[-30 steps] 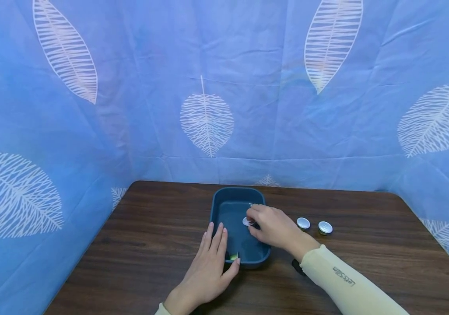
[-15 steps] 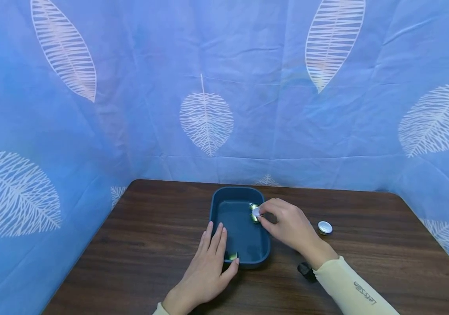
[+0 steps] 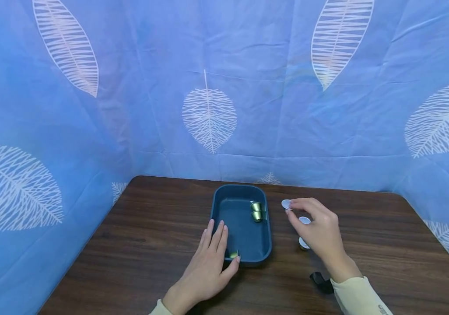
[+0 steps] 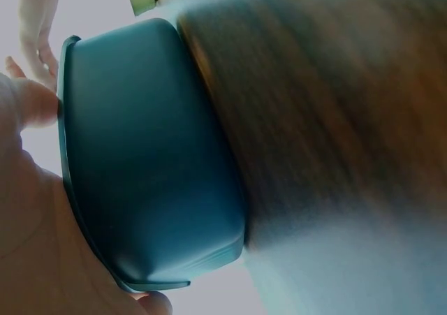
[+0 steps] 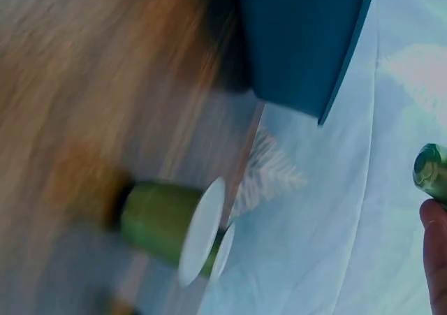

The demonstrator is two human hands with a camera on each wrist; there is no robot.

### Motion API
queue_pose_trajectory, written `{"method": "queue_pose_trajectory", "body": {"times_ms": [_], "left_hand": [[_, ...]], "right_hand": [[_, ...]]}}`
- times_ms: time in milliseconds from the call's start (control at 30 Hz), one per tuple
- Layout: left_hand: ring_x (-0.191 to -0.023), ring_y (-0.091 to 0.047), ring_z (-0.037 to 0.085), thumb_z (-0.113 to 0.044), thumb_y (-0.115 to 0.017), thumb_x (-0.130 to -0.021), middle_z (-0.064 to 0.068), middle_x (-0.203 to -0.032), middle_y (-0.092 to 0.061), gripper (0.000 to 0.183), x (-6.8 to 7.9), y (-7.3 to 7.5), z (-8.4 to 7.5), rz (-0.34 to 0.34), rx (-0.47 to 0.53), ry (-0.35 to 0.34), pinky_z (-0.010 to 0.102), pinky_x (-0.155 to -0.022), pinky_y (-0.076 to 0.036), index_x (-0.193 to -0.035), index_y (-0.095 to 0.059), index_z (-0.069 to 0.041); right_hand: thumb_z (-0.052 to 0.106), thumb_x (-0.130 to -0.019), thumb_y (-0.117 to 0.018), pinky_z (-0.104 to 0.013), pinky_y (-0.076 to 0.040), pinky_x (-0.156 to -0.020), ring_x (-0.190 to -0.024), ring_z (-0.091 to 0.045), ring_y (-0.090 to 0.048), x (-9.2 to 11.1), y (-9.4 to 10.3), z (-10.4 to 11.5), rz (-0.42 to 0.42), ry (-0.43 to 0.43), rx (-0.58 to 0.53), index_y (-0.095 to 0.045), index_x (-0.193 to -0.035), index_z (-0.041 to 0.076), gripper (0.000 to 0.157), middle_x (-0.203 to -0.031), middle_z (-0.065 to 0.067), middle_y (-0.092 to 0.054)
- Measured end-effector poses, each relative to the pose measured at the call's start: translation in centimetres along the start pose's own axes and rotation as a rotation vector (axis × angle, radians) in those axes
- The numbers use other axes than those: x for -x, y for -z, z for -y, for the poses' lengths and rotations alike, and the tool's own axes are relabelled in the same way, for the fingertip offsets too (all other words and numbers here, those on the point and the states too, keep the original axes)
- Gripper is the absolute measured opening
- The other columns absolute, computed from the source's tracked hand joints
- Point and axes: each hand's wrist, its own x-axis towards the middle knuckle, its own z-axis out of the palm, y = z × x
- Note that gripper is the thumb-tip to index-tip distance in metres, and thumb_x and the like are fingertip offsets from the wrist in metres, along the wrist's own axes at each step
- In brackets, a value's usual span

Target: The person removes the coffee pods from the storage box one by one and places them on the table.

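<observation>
The right hand (image 3: 320, 227) pinches a green coffee capsule (image 3: 286, 204) between thumb and fingers, raised above the worktop (image 3: 149, 232) to the right of the tray. Its pale lid faces up and its narrow end points down, the long axis near upright. Just beside that hand, a nearer capsule (image 3: 303, 244) and a farther capsule (image 3: 304, 220) stand lid up on the worktop. The left hand (image 3: 206, 267), fingers straight, rests on the near left corner of the dark teal tray (image 3: 242, 236), whose long axis runs away from the person. Inside, two gold-green capsules (image 3: 257, 216) lie by the right wall; another capsule (image 3: 234, 254) lies sideways at the near wall, lid facing right. A blue leaf-print curtain (image 3: 257, 105) hangs behind.
</observation>
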Motion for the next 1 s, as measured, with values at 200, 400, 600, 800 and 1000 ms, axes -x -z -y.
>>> {"method": "queue_pose_trajectory", "body": {"times_ms": [200,400,600,800,1000], "left_hand": [[-0.17,-0.004,0.039,-0.055,-0.049,-0.11,0.014,-0.182,-0.017,0.082,0.3,-0.1,0.0,-0.02,-0.004,-0.01,0.062,-0.134,-0.019,-0.17,-0.027,-0.003],[-0.17,-0.004,0.038,-0.056,-0.048,-0.11,0.014,-0.182,-0.017,0.082,0.0,-0.2,-0.2,-0.025,-0.008,-0.022,0.062,-0.134,-0.019,-0.17,-0.027,-0.004],[-0.17,-0.005,0.038,-0.055,-0.048,-0.111,0.014,-0.182,-0.018,0.081,-0.1,-0.3,0.0,-0.022,-0.02,-0.021,0.061,-0.135,-0.02,-0.17,-0.027,-0.004],[-0.171,-0.004,0.037,-0.056,-0.048,-0.11,0.014,-0.182,-0.017,0.083,0.0,-0.3,-0.2,-0.019,-0.014,-0.018,0.061,-0.135,-0.018,-0.171,-0.026,-0.004],[-0.17,-0.006,0.039,-0.054,-0.05,-0.11,0.015,-0.181,-0.018,0.082,0.0,-0.1,-0.4,-0.033,-0.007,-0.012,0.062,-0.134,-0.02,-0.17,-0.026,-0.003]], "right_hand": [[-0.006,-0.076,-0.089,0.003,-0.043,-0.089,-0.093,-0.011,-0.072,1.7,1.3,-0.9,-0.024,-0.055,0.032,-0.083,-0.097,0.006,0.025,-0.101,-0.007,-0.081],[-0.009,-0.076,-0.088,0.002,-0.043,-0.094,-0.101,0.015,-0.065,2.6,2.5,-1.7,-0.07,-0.107,0.02,-0.082,-0.096,0.002,0.024,-0.1,-0.012,-0.081],[-0.006,-0.079,-0.087,0.001,-0.044,-0.094,-0.104,0.022,-0.06,3.3,2.9,-2.1,-0.093,-0.161,0.02,-0.083,-0.097,0.001,0.02,-0.101,-0.013,-0.082],[-0.008,-0.076,-0.088,0.001,-0.044,-0.089,-0.101,0.022,-0.06,4.1,3.1,-2.6,-0.135,-0.174,0.041,-0.083,-0.097,0.002,0.024,-0.1,-0.012,-0.082],[-0.007,-0.076,-0.088,0.003,-0.042,-0.09,-0.103,0.024,-0.059,4.4,3.5,-3.2,-0.107,-0.179,0.066,-0.083,-0.095,0.002,0.021,-0.101,-0.013,-0.082]]}}
